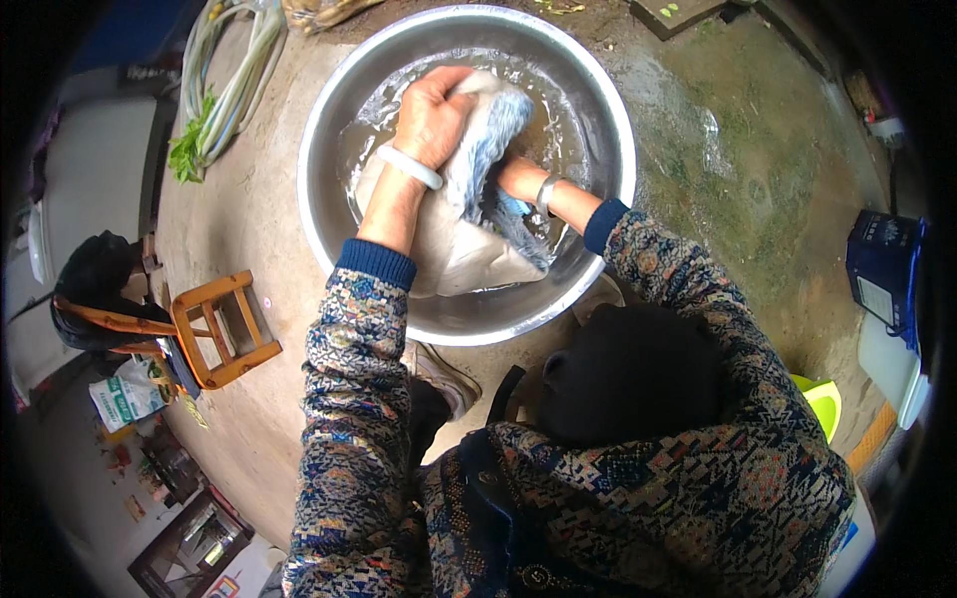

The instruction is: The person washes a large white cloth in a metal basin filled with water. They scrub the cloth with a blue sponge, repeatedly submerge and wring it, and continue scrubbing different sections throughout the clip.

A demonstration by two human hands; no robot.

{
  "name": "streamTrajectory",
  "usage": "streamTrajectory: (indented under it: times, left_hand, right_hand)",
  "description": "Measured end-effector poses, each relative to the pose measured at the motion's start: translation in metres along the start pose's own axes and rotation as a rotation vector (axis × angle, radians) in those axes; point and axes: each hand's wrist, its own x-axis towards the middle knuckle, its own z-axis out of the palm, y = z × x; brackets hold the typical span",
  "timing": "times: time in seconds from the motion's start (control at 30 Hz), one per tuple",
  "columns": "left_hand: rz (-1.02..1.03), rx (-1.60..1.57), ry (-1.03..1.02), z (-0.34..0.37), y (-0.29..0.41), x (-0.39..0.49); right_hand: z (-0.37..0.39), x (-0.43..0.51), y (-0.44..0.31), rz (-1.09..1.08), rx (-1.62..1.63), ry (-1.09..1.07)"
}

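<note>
A large round metal basin (pixel 321 134) holds murky, sudsy water in front of me. Folded in it lies a wet cloth item (pixel 478 261), pale beige on one side and fluffy blue-grey on the other. My left hand (pixel 434 116), with a pale bangle at the wrist, grips the upper part of this item. Lower and to the right, my right hand (pixel 521 179) reaches in beside the fluffy side, with a metal band at its wrist. Its fingers are largely hidden. A light-blue object (pixel 514 204) shows just below it, partly covered; whether the hand holds it is unclear.
A coiled clear hose (pixel 250 71) and green leaves (pixel 191 146) lie at the upper left. A wooden chair (pixel 247 329) stands at the left. A yellow-green plastic container (pixel 824 400) and a dark blue box (pixel 882 258) are at the right. A shoe (pixel 441 377) is below the basin.
</note>
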Motion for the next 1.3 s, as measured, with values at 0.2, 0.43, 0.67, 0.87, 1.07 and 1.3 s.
streamTrajectory:
  times: [0.2, 0.43, 0.67, 0.87, 1.07, 1.3]
  left_hand:
    - [0.141, 0.391, -0.246, -0.058, -0.004, -0.081]
    - [-0.017, 1.266, -0.500, 0.017, -0.004, -0.138]
    - [-0.054, 1.318, -0.240, 0.051, -0.072, -0.146]
    - [-0.268, 0.593, -0.127, -0.003, -0.047, -0.082]
    - [-0.424, 0.003, 0.082, -0.020, -0.052, -0.089]
    - [-0.538, -0.377, 0.308, -0.035, -0.056, -0.104]
  right_hand:
    - [-0.114, -0.088, -0.054, 0.204, 0.032, -0.017]
    - [-0.086, -0.082, -0.068, 0.173, 0.149, 0.025]
    - [-0.090, -0.082, -0.066, 0.160, 0.215, 0.233]
    - [-0.054, -0.124, -0.127, -0.283, -0.156, 0.369]
    - [-0.089, 0.004, -0.082, 0.035, -0.122, 0.231]
    - [-0.055, -0.091, -0.164, -0.297, -0.026, 0.320]
